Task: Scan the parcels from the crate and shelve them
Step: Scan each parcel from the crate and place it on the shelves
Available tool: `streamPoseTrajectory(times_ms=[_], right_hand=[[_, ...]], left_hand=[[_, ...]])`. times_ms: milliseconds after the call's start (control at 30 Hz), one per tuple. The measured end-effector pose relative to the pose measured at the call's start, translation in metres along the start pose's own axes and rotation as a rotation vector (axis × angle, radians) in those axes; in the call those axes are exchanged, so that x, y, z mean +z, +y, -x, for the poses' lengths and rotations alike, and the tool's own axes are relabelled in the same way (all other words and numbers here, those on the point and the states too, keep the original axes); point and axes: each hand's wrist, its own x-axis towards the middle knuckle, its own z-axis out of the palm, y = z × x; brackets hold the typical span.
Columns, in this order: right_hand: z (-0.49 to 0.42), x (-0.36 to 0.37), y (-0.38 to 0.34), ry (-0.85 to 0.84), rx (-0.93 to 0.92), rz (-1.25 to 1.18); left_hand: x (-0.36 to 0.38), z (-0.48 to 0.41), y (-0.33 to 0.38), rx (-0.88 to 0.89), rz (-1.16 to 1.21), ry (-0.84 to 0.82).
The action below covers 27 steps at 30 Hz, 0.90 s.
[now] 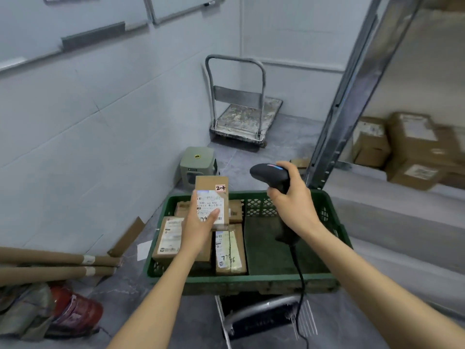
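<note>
Your left grip (pixel 198 229) is covering the lower left corner of the parcel (pixel 212 195) you are lifting. Part of its white label is therefore lying hidden, and the print is showing too small to read, apart from a handwritten "2-4" tag at the upper right corner. The grip is closing round that parcel, thumb lying across the label and fingers running up the left edge, with the rest of them hidden behind the cardboard. Your right grip (pixel 289 200) is wrapping tightly round the handle of the scanner (pixel 270 176), hiding most of the handle. The scanner's cable (pixel 299 273) is trailing down over the near rim of the crate (pixel 251 280) and getting cut off at the bottom. Whatever dark thing is sitting under the crate's near edge is blurring too much to name. The parcel is standing upright in your left grip above the crate's far left corner. The scanner's head is pointing at it from just to the right, near its top and apart from it. Other parcels (pixel 230 250) are lying flat in the crate's left half, beneath your left forearm. Boxes (pixel 412 147) on the shelf at the right are blurring and running off the picture's right side.
</note>
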Motion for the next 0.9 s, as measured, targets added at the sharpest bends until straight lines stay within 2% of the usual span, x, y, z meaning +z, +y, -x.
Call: streamPoseTrajectory(times_ms=[500, 900], right_hand=[[0.091, -0.255, 0.039, 0.21, -0.027, -0.018], [0.158, -0.417, 0.071, 0.478, 0.017, 0.036]], left_hand=[[0.208, 0.123, 0.143, 0.225, -0.015, -0.138], [0.36, 0.213, 0.235, 0.391, 0.081, -0.37]])
